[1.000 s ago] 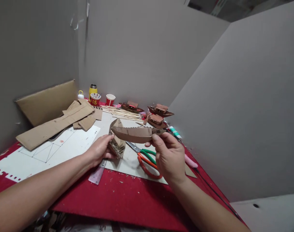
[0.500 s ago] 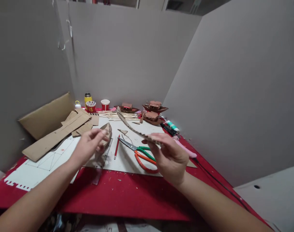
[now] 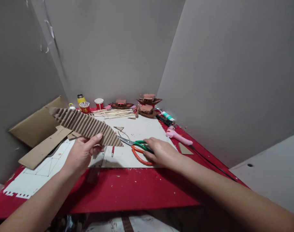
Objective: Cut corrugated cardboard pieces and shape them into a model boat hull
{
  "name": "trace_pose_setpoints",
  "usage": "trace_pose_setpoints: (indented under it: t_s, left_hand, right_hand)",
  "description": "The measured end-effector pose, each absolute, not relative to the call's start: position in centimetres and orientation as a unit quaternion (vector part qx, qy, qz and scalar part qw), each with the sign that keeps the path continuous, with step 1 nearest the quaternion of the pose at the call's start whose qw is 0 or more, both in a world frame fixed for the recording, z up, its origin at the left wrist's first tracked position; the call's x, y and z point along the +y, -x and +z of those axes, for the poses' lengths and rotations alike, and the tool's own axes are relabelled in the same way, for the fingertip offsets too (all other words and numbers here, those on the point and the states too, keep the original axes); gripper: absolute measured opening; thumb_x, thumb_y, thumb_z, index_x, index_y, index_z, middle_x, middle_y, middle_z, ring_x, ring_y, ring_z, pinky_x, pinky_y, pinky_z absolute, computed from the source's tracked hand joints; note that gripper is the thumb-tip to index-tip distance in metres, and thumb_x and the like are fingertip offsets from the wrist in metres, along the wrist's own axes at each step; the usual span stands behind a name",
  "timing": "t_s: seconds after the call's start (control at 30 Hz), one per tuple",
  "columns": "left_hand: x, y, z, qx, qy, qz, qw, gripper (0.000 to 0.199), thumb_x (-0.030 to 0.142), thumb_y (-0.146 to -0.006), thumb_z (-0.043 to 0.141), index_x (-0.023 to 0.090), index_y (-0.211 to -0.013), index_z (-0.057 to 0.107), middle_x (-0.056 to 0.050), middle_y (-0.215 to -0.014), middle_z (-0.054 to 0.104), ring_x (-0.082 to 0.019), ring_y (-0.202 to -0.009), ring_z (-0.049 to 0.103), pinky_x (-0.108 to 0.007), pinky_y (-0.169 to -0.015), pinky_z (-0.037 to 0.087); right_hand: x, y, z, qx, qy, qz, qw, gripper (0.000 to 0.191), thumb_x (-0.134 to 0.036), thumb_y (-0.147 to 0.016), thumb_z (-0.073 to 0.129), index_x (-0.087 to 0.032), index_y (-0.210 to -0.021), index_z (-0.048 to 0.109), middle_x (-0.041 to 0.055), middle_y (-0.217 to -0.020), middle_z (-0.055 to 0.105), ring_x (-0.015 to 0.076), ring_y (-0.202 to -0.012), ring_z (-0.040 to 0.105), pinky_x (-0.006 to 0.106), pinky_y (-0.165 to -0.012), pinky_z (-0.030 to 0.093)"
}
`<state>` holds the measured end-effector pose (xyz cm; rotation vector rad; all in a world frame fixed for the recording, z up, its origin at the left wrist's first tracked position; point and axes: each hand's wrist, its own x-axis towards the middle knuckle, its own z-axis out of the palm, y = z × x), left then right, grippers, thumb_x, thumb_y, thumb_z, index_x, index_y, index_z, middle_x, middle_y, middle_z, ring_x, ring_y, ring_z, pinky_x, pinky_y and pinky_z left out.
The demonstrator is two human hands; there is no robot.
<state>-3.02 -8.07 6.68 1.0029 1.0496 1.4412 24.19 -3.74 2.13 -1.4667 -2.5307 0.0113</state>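
Observation:
A leaf-shaped piece of corrugated cardboard (image 3: pixel 81 124), ribbed side facing me, is pinched by its lower edge in my left hand (image 3: pixel 82 151), thumb on top. Its pointed right end hangs over the blades of a pair of scissors (image 3: pixel 139 154). Those scissors, with one green and one orange handle, lie on a white board (image 3: pixel 147 127). My right hand (image 3: pixel 161 149) has its fingers closed about the handles. A red pencil (image 3: pixel 112 151) lies left of the scissors, partly hidden by the cardboard. Beyond the blades is a small cardboard triangle (image 3: pixel 119 128).
Brown model boats (image 3: pixel 148 109) and thin wooden sticks (image 3: pixel 113 113) stand and lie at the back. Paper cups (image 3: pixel 99 103) are behind the sticks. A pink glue gun (image 3: pixel 179 137) with a black cord is at right. Cardboard strips (image 3: pixel 45 148) cover part of a drawing at left.
The corrugated cardboard has passed from my right hand to my left and turned its ribbed face toward me. My right hand has come down onto the scissors' handles. The view has shifted slightly.

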Motion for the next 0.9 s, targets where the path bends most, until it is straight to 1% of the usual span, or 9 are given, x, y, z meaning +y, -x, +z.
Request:
trace_pose_setpoints:
  t_s: [0.1, 0.17, 0.3, 0.4, 0.5, 0.57, 0.63, 0.8, 0.9]
  left_hand:
    - [-7.7, 3.5, 6.6, 0.440, -0.434, 0.623, 0.479, 0.022, 0.028, -0.069, 0.081, 0.014, -0.073, 0.064, 0.001, -0.070, 0.063, -0.009, -0.057, 0.055, -0.019, -0.049, 0.044]
    - [-7.6, 3.5, 6.7, 0.440, -0.424, 0.636, 0.471, 0.023, 0.026, -0.067, 0.082, 0.014, -0.071, 0.063, 0.002, -0.067, 0.061, -0.007, -0.053, 0.052, -0.018, -0.046, 0.042]
    - [-8.2, 3.6, 7.5, 0.444, -0.394, 0.647, 0.479, 0.026, 0.026, -0.061, 0.082, 0.012, -0.074, 0.064, 0.001, -0.066, 0.064, -0.012, -0.055, 0.061, -0.022, -0.051, 0.050]
    - [-8.8, 4.0, 8.0, 0.435, -0.383, 0.661, 0.476, 0.023, 0.025, -0.063, 0.079, 0.012, -0.075, 0.064, 0.000, -0.066, 0.065, -0.016, -0.061, 0.066, -0.026, -0.058, 0.055]
    - [-8.7, 3.7, 7.9, 0.422, -0.382, 0.666, 0.482, 0.021, 0.025, -0.066, 0.078, 0.013, -0.078, 0.065, -0.001, -0.070, 0.068, -0.017, -0.064, 0.067, -0.028, -0.062, 0.056]
    - [-8.3, 2.6, 7.7, 0.414, -0.386, 0.662, 0.491, 0.021, 0.027, -0.068, 0.077, 0.013, -0.078, 0.065, -0.002, -0.070, 0.068, -0.017, -0.065, 0.068, -0.028, -0.064, 0.056]
    - [-8.1, 1.0, 7.3, 0.407, -0.401, 0.655, 0.494, 0.020, 0.029, -0.071, 0.076, 0.014, -0.078, 0.066, -0.002, -0.070, 0.068, -0.017, -0.066, 0.067, -0.028, -0.066, 0.056]
    - [-9.1, -0.4, 6.7, 0.427, -0.508, 0.564, 0.490, 0.019, 0.036, -0.078, 0.070, 0.018, -0.083, 0.071, -0.004, -0.076, 0.070, -0.019, -0.072, 0.066, -0.031, -0.072, 0.055]
    - [-9.0, 2.4, 7.2, 0.461, -0.596, 0.414, 0.511, 0.018, 0.035, -0.069, 0.079, 0.019, -0.076, 0.075, -0.008, -0.078, 0.072, -0.023, -0.078, 0.066, -0.031, -0.076, 0.054]
  right_hand:
    - [-3.4, -23.9, 2.0, -0.858, 0.509, 0.033, 0.052, 0.016, -0.018, -0.082, 0.055, -0.013, -0.092, 0.067, 0.0151, -0.092, 0.070, 0.0261, -0.081, 0.067, 0.032, -0.070, 0.045]
    - [-3.0, -23.4, 2.1, -0.855, 0.514, 0.051, 0.041, 0.019, -0.015, -0.077, 0.055, -0.014, -0.093, 0.066, 0.0153, -0.093, 0.071, 0.0269, -0.079, 0.067, 0.031, -0.065, 0.042]
    - [-1.9, -23.4, 2.1, -0.834, 0.544, 0.086, 0.036, 0.018, -0.015, -0.067, 0.061, -0.016, -0.084, 0.066, 0.0130, -0.078, 0.071, 0.0288, -0.069, 0.066, 0.030, -0.055, 0.037]
    - [-1.6, -24.3, 2.3, -0.815, 0.568, 0.089, 0.073, 0.008, -0.022, -0.073, 0.060, -0.017, -0.078, 0.063, 0.0130, -0.077, 0.070, 0.0294, -0.071, 0.066, 0.032, -0.056, 0.039]
    - [-2.7, -23.9, 2.9, -0.792, 0.561, 0.149, 0.189, 0.016, -0.032, -0.086, 0.050, -0.018, -0.081, 0.057, 0.0078, -0.077, 0.069, 0.0236, -0.071, 0.066, 0.031, -0.060, 0.046]
    - [-3.8, -22.3, 3.4, -0.715, 0.476, 0.338, 0.384, 0.024, -0.043, -0.087, 0.056, -0.019, -0.086, 0.054, 0.0056, -0.077, 0.068, 0.0220, -0.068, 0.067, 0.032, -0.059, 0.052]
    - [-4.7, -20.1, 3.9, -0.632, 0.344, 0.478, 0.504, 0.031, -0.045, -0.080, 0.067, -0.019, -0.089, 0.054, 0.0078, -0.092, 0.068, 0.0229, -0.077, 0.070, 0.032, -0.060, 0.056]
    - [-4.4, -16.9, 5.1, -0.547, 0.234, 0.552, 0.584, 0.030, -0.034, -0.077, 0.076, -0.020, -0.079, 0.049, -0.0052, -0.067, 0.058, 0.0133, -0.057, 0.064, 0.025, -0.052, 0.054]
    - [-3.7, -18.1, 6.1, -0.579, 0.237, 0.552, 0.552, 0.030, -0.033, -0.076, 0.076, -0.020, -0.082, 0.050, -0.0054, -0.065, 0.059, 0.0114, -0.052, 0.061, 0.023, -0.051, 0.051]
